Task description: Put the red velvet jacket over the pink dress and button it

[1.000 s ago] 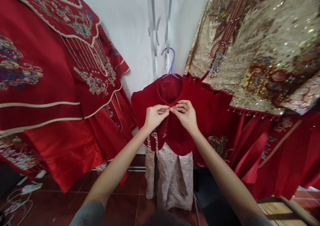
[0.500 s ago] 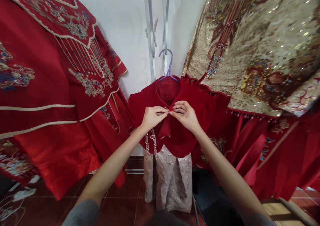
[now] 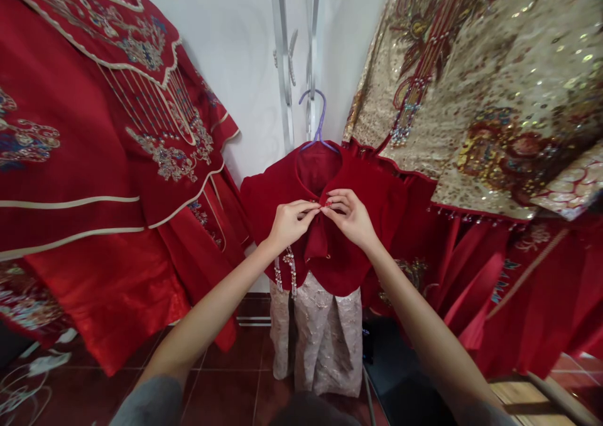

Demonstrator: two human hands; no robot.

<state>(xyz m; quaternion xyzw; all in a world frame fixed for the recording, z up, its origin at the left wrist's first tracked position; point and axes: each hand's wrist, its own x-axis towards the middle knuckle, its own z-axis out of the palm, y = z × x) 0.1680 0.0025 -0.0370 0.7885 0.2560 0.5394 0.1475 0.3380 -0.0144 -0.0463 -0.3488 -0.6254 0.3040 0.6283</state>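
Note:
A dark red short jacket point(image 3: 268, 193) hangs in the middle on a purple wire hanger point(image 3: 321, 121). At its front opening, just below the round neckline, my left hand point(image 3: 291, 222) pinches the jacket's left-side edge. My right hand point(image 3: 351, 218) pinches the facing edge, and the fingertips of both hands almost meet. Whatever small fastening lies between them is mostly covered by the fingers. A beaded tassel point(image 3: 291, 272) dangles from the jacket beneath my left hand. Below the hem hangs a pale patterned skirt point(image 3: 325, 344).
Red embroidered garments point(image 3: 94, 156) hang on the left. A gold sequined garment point(image 3: 499, 87) hangs at the upper right, above more red fabric. Metal rails point(image 3: 285, 68) run down the white wall. White cables point(image 3: 28, 382) lie on the tiled floor point(image 3: 226, 388).
Both hands stay pinched at the jacket's front, with only slight finger movement. The view has shifted very little.

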